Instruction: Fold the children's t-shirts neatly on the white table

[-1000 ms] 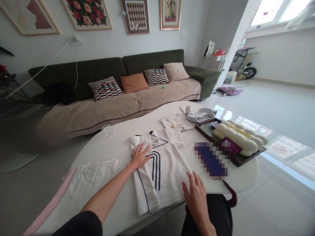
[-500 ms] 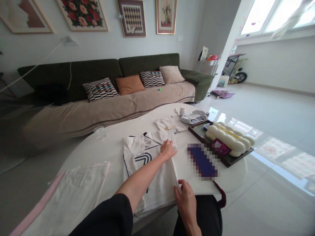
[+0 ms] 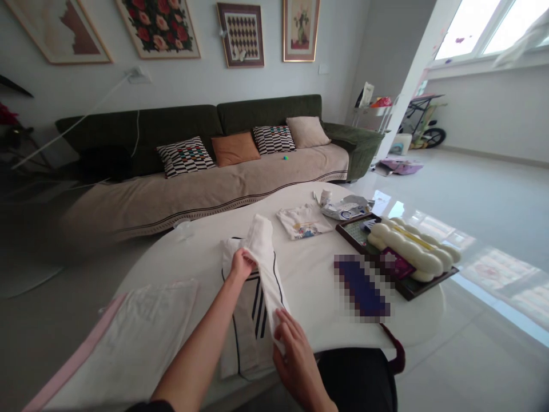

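Note:
A white shirt with dark blue stripes (image 3: 246, 312) lies on the white oval table (image 3: 317, 280) in front of me. Its right side is lifted and folded over toward the left. My left hand (image 3: 241, 264) is closed on the upper edge of that fold. My right hand (image 3: 294, 357) is closed on its lower edge near the table's front. Another white garment with a pink edge (image 3: 124, 337) lies flat to the left. A small folded white shirt with a print (image 3: 303, 221) rests farther back.
A dark tray (image 3: 412, 286) holding a cream bumpy cushion (image 3: 412, 243) sits at the table's right, beside a blurred blue item (image 3: 362, 286). A small bottle (image 3: 326, 197) and a wrapper (image 3: 347, 207) lie at the far edge. A green sofa (image 3: 206, 149) with pillows stands behind.
My left hand crossed from the shirt's left side to its right collar area, then pulled the right side up and over leftward. My right hand closed on the lower edge.

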The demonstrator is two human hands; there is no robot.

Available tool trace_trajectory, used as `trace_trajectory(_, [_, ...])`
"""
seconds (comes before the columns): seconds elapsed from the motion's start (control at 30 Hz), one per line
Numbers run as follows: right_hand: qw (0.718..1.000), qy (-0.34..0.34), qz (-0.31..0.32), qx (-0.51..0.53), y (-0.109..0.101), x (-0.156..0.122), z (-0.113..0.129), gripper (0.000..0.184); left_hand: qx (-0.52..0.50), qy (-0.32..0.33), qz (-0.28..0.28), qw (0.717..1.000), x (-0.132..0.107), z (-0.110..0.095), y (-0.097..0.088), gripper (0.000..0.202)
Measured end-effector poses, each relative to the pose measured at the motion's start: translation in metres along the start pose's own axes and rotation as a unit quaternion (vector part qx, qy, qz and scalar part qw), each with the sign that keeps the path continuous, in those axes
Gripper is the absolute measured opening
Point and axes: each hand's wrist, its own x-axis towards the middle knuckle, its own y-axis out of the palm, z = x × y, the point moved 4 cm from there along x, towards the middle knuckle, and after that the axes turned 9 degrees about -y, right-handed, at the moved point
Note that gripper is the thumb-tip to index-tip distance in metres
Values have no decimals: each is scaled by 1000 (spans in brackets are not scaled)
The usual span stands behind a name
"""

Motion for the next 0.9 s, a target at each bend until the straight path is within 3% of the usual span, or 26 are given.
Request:
trace_trajectory(0.1, [995,-21,89,-47,24,-7,5,58,-50,-27,-9,998,-1,28,-41,22])
trace_trajectory(0.2, [988,-22,125,-84,43,-16,3,74,-75,-40,-11,996,2,41,-51,41])
trace_trajectory(0.3, [989,-2,105,-101,50,-20,1,68,-73,-26,4,997,11,35,-47,55])
trace_trajectory(0.47, [993,9,55,-103,47,-19,10,57,-6,25,27,999,27,17,-46,52])
trace_trajectory(0.67, [994,-34,69,-81,35,-9,22,45,112,88,-42,989,26,7,-56,54])
trace_trajectory(0.77, [992,-21,66,-110,26,9,9,42,162,139,-59,975,13,3,-43,53])
trace_trajectory(0.9, [985,9,103,-140,35,30,-17,48,326,225,16,918,0,9,1,53])
